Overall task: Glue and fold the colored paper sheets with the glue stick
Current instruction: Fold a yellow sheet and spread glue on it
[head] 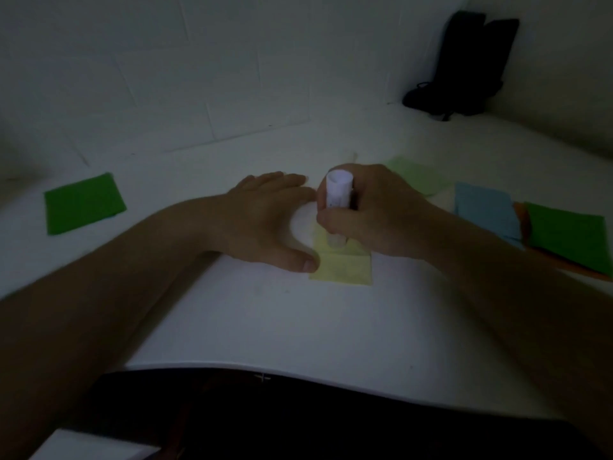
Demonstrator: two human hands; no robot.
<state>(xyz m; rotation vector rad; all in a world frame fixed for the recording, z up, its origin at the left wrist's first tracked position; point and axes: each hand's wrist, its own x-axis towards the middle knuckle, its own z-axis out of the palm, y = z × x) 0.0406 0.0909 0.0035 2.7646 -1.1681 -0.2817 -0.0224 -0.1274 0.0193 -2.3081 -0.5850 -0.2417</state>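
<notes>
The right hand (374, 210) has its grip clamped round the glue stick (337, 207), held upright with its lower end on the yellow sheet (345, 265). The left hand (265, 220) lies flat, fingers straight, on the white surface (265, 320), thumb touching the sheet's left edge.

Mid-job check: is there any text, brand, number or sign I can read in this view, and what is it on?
Nothing can be read in this dim, blurred view.
Glue stick, gripped by the right hand: dark marks on its white label, too blurred to read.
Yellow paper, green paper, blue paper, held-down side under the left hand: no print visible.
Dark object by the wall: no label visible.
</notes>
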